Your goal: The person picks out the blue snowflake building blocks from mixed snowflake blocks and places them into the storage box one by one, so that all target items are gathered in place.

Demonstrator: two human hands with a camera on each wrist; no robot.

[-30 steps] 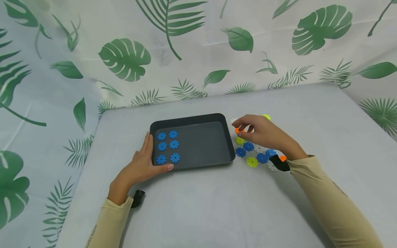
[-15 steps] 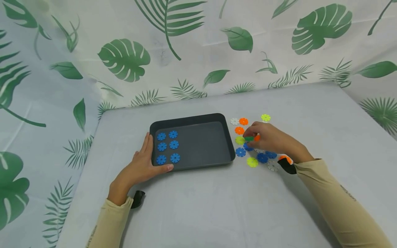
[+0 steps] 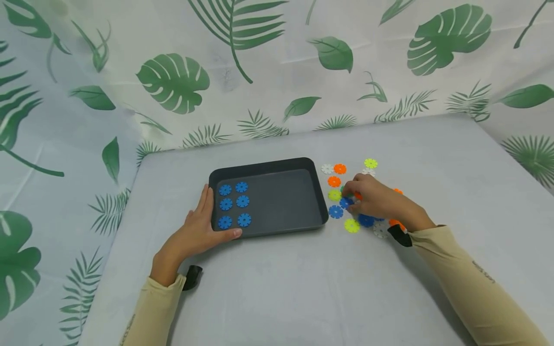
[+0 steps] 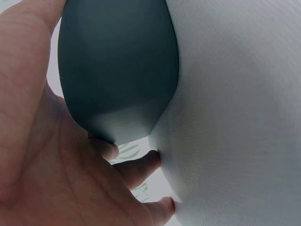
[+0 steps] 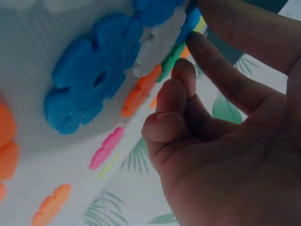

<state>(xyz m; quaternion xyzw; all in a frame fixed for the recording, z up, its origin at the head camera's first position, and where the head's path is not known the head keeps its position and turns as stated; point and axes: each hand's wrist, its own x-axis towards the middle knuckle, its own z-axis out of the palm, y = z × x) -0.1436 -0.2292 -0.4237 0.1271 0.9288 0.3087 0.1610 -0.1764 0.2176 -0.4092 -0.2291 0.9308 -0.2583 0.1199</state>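
Note:
A dark grey tray (image 3: 277,199) lies on the grey cloth with several blue notched discs (image 3: 234,204) in its left part. My left hand (image 3: 202,228) grips the tray's front-left corner (image 4: 117,66), thumb on the front rim and fingers along the left wall. Right of the tray lies a loose cluster of discs. My right hand (image 3: 351,201) hovers low over them, and its thumb and forefinger pinch a blue disc (image 3: 346,203) (image 5: 190,19) at the pile's left side. The other fingers (image 5: 171,101) are curled in. A green disc (image 5: 171,59) sits just beside the fingertips.
Around the right hand lie orange (image 3: 334,181), white (image 3: 327,168), yellow-green (image 3: 351,225) and blue (image 3: 335,212) discs; another blue one (image 5: 94,80) lies under the wrist. The tray's right part holds nothing. A leaf-printed cloth (image 3: 277,72) hangs behind the table.
My right hand came back from the far orange discs to the blue disc nearer me. Half a second ago a green disc showed at its fingertips. Left hand and tray stayed put.

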